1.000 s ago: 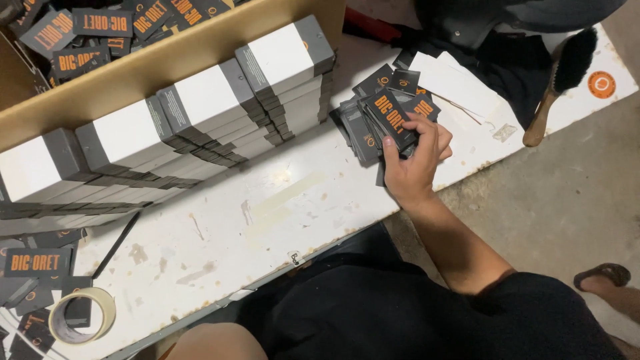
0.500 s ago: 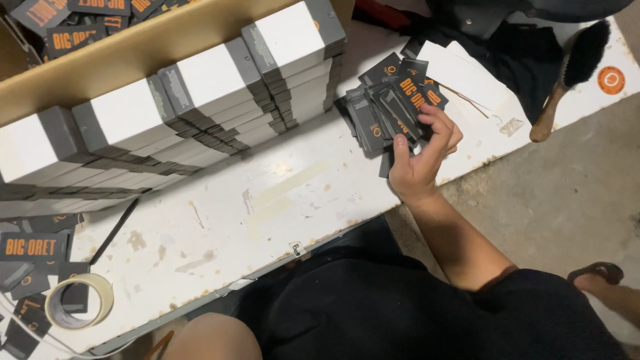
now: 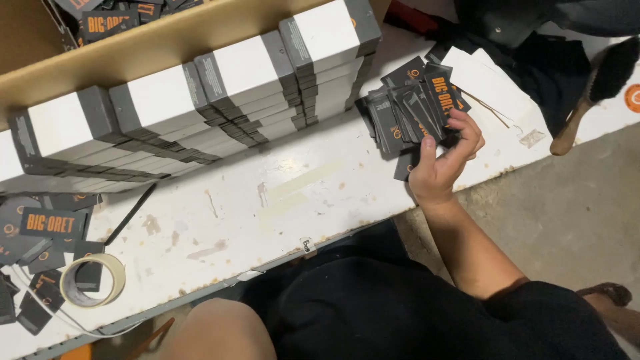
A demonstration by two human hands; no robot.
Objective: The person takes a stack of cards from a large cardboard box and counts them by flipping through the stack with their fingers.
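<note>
Clearly we are gathering loose dark tags into a bundle at the right end of the white table point(image 3: 280, 200), beside the stacked grey-and-white boxes point(image 3: 220, 93). Squaring the tags calls, we judge, for a firmer pinch. Our right hand point(image 3: 441, 167) reaches forward, wrist bent, fingers curled half-closed around the fanned tags point(image 3: 410, 110). Our left hand is out of sight.

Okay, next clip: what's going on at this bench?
A seated person's right hand is gathering a fanned pile of dark grey cards with orange print at the right end of a scuffed white bench. Stacks of white and grey flat boxes lean in a row along a cardboard box behind. More dark cards and a roll of tape lie at the left end; a brush lies far right. The left hand is out of view.
</note>
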